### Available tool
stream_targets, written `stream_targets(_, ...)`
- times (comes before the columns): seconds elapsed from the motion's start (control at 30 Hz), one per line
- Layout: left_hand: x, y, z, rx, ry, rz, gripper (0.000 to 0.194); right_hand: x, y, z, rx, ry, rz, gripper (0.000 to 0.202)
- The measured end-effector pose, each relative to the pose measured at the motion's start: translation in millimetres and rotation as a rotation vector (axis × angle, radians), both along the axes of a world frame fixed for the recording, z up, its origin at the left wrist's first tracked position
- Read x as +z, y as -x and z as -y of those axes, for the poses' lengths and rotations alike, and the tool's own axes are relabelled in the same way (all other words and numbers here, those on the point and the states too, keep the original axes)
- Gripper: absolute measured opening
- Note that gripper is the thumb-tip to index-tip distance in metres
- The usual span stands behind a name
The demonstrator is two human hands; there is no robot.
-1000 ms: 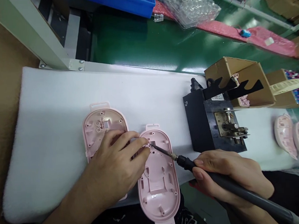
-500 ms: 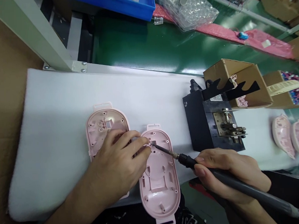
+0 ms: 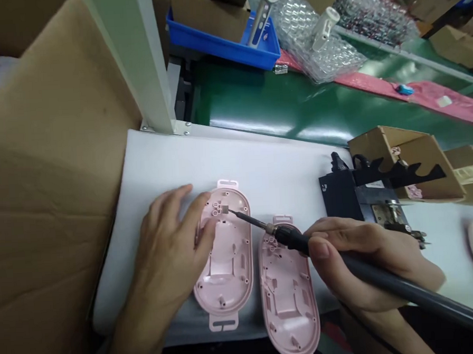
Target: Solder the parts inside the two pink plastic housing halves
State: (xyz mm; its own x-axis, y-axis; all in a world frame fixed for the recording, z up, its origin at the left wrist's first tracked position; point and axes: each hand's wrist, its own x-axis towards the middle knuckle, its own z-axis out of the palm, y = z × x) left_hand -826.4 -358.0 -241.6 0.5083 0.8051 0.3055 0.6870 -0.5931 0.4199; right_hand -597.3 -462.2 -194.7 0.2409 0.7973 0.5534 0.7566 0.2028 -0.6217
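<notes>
Two pink oval plastic shells lie open side up on the white mat. My left hand (image 3: 171, 244) rests at the left edge of the left shell (image 3: 224, 251), fingers apart, with thumb and index fingertip touching its rim. In my right hand (image 3: 367, 254) is a black soldering iron (image 3: 291, 238), held like a pen. Its thin tip is over the small square part near the top of the left shell. The right shell (image 3: 288, 296) lies partly beneath the iron, close to my right hand.
A black device (image 3: 340, 198) with a notched stand and metal fixture is at the right. Behind it is a cardboard box (image 3: 430, 180) with pink parts. A blue tray (image 3: 222, 51) and bubble wrap (image 3: 304, 31) lie beyond the green surface (image 3: 256, 107). Cardboard (image 3: 54, 181) borders the left.
The view has shifted left. The iron tip has moved from the right shell to the left shell. My left hand has drawn back to the left shell's outer edge, its fingers more spread.
</notes>
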Motion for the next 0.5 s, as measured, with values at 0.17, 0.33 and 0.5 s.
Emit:
stream_targets(0.17,-5.1,-6,1,-0.042,0.085,0.033,0.031,-5.0,12,-21,0.05,0.008,0.024,0.018)
stream_targets(0.33,-4.1,-9,1,-0.047,0.118,0.063,0.021,-9.2,11,-18,-0.019,0.03,0.011,0.02)
stream_targets(0.5,-6.6,-8,2,-0.057,0.116,-0.007,0.026,-2.1,3,-16,0.065,0.147,0.097,0.017)
